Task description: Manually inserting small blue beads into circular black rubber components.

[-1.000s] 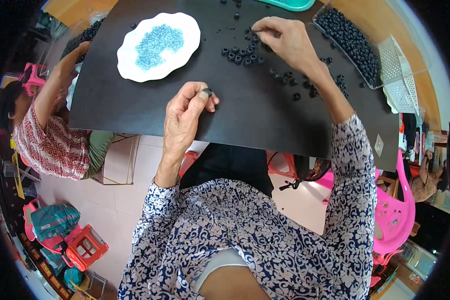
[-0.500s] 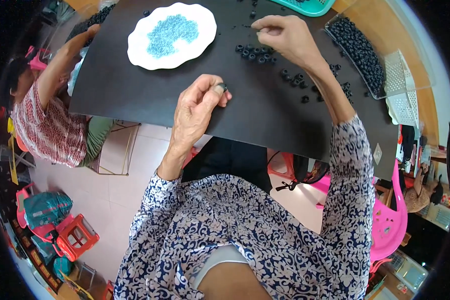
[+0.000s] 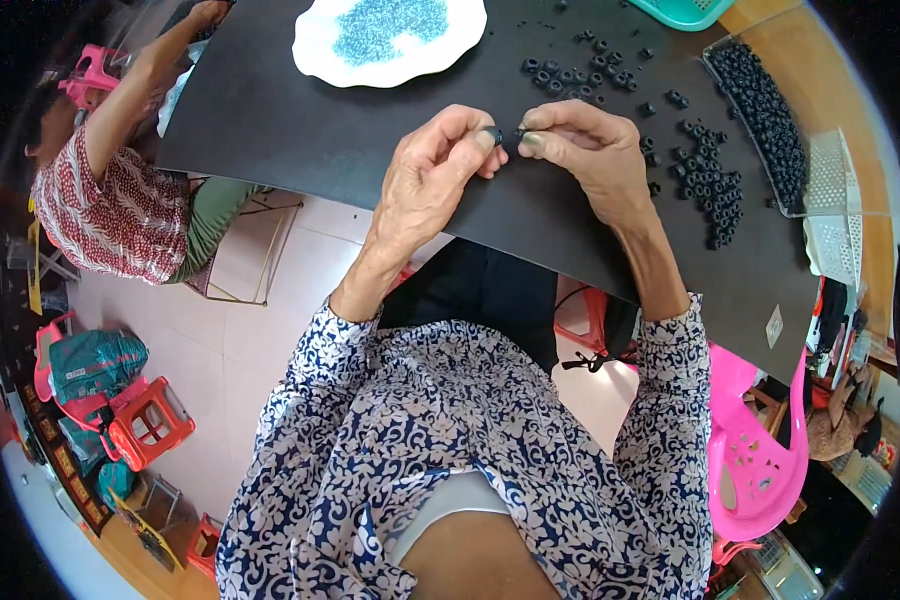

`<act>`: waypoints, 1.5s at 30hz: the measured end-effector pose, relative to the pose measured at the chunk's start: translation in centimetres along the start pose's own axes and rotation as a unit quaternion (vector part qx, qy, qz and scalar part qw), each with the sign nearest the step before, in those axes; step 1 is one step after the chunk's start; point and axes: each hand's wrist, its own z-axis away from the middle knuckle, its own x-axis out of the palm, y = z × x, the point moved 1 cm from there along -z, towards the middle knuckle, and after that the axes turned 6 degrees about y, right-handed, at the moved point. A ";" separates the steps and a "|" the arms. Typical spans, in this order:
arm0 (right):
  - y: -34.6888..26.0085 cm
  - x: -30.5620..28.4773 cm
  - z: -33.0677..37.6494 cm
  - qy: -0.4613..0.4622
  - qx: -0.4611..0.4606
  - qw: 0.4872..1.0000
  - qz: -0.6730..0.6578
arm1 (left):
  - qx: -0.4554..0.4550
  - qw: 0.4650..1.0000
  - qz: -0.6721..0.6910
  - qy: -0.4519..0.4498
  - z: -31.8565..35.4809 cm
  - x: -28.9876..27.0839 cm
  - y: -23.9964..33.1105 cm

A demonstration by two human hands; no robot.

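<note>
Over the near part of the dark table (image 3: pixel 310 150), my hands are close together. My left hand (image 3: pixel 425 175) is closed, pinching a small black hollow piece (image 3: pixel 493 134) between thumb and fingertip. Just beside it, my right hand (image 3: pixel 600 160) pinches a tiny dark bit (image 3: pixel 520 134), too small to name, held near the black piece. Whether the two touch I cannot tell. Beyond and to the right, many loose black hollow pieces (image 3: pixel 710 180) lie scattered. A white scalloped plate (image 3: pixel 315 55) with small pale-blue bits on it sits ahead of my left hand.
At the right stands a transparent bin (image 3: pixel 742 138) full of black pieces, with a white perforated basket (image 3: pixel 838 245) next to it. A teal basket (image 3: pixel 705 20) is at the far edge. Another person (image 3: pixel 120 205) sits at the left. A pink chair (image 3: pixel 770 470) is at lower right.
My right hand has come back from the far loose pieces to beside my left hand, with a tiny dark bit in its fingertips. The left keeps its black piece. The whole view has shifted slightly.
</note>
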 end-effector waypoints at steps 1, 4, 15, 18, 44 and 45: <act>0.0 0.0 0.0 -0.001 0.002 1.000 -0.008 | -0.003 1.000 -0.001 0.000 -0.1 0.0 0.0; 0.0 0.2 -0.3 -0.009 -0.020 1.000 -0.010 | -0.001 1.000 -0.015 -0.001 -0.3 -0.1 -0.1; -0.5 0.1 -1.4 -0.035 -0.034 0.998 0.026 | 0.001 0.994 -0.108 -0.003 -1.4 0.1 0.9; 0.0 0.2 -1.1 -0.034 -0.037 0.998 0.032 | 0.014 0.995 -0.100 -0.003 -1.0 0.0 0.2; -0.3 1.4 -0.6 -0.037 -0.120 0.991 0.047 | 0.019 0.999 0.001 -0.038 -1.1 -0.6 -0.2; -0.4 1.4 -0.6 -0.032 -0.131 0.989 0.063 | 0.011 0.999 0.015 -0.048 -1.1 -0.7 -0.1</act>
